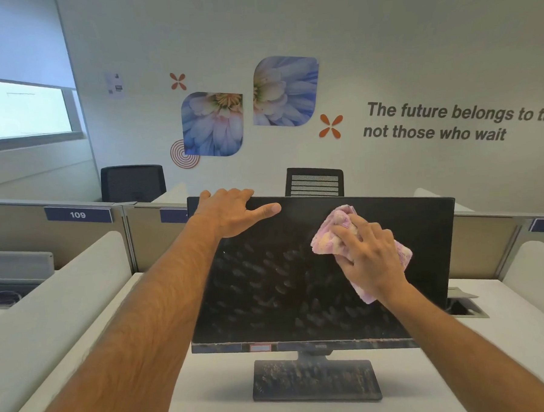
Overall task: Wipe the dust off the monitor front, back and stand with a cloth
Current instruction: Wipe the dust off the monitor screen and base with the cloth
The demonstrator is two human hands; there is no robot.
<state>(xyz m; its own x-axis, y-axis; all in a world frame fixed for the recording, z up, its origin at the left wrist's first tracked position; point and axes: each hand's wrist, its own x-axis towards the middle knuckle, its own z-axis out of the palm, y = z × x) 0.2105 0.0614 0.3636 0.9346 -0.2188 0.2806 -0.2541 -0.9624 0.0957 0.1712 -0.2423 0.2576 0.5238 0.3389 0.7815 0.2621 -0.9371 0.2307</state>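
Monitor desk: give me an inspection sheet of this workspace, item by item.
Surface: white desk, bare where visible; open cable hatch at its right rear.
Job's things: monitor upright, screen off and covered in dusty smudges; stand base dusty too; pink cloth pressed on the screen's upper right.
Clutter: nothing seen on this desk.
Hands: left hand holds the monitor's top edge, fingers over the back, thumb on the front; right hand presses the cloth to the screen.
Cables: a loose bundle of cables on the neighbouring desk, far left.
Surroundings: cubicle partitions, one tagged 109; two office chairs; wall with flower prints; window with blind.
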